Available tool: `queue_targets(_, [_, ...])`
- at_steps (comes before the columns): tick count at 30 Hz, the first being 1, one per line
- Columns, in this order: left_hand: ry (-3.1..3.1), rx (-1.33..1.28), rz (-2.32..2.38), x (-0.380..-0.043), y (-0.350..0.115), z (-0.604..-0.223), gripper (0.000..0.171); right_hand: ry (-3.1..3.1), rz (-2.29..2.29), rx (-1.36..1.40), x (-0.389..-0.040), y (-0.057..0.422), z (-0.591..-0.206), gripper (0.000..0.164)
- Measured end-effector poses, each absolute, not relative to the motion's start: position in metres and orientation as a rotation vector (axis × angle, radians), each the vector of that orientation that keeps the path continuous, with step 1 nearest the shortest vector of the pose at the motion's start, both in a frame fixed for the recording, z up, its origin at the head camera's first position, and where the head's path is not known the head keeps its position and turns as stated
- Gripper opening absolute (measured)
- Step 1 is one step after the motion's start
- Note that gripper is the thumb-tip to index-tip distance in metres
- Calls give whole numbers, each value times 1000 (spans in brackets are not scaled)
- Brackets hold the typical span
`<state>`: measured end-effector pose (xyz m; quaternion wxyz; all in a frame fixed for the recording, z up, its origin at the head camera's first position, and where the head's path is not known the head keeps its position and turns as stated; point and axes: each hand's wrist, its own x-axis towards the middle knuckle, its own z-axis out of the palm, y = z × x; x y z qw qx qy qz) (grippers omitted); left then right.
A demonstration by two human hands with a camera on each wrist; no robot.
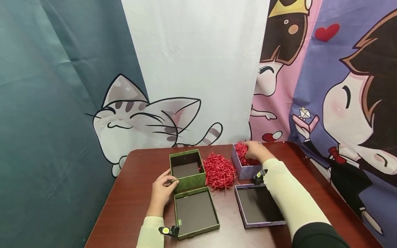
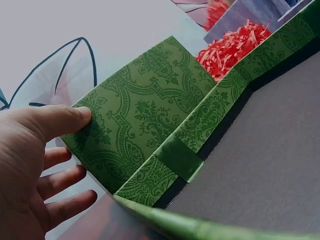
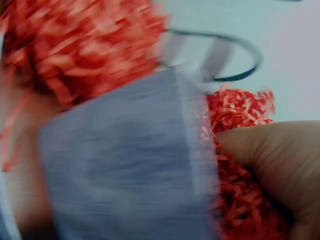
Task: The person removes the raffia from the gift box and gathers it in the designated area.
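My left hand (image 1: 163, 188) holds the near left corner of a green patterned box (image 1: 188, 182). In the left wrist view its thumb (image 2: 82, 116) lies on the box's front wall, with the other fingers bent along the side. A few red strands show inside this box at its right. My right hand (image 1: 256, 151) reaches into a purple box (image 1: 248, 172) at the back right. The right wrist view shows its thumb (image 3: 240, 145) pushed into red shredded paper (image 3: 242, 107); its other fingers are hidden, so I cannot tell whether they grip the paper.
A heap of red shredded paper (image 1: 218, 171) lies between the two boxes. In front stand a green lid (image 1: 214, 228) and a purple lid (image 1: 263, 224), both hollow side up. Behind the reddish-brown table (image 1: 124, 206) hangs a printed curtain (image 1: 198, 62).
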<state>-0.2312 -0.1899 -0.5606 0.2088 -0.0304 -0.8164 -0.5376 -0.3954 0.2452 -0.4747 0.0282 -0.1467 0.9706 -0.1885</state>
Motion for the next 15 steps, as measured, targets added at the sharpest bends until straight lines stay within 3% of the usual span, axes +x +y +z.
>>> queue_targets(3, [-2276,-78,-1491,-232,-192,-557,10,3063,-626,-481,-397,253,-442,76])
queue_targets(9, [-2295,-73,-1483,-233,-194,-554,9,3174,-682,-394,-389,296,-395,70])
queue_targets(15, [-2276,-100,-1504,-232,-192,-556,9,3212,-686,-170,-372,362,-423,69])
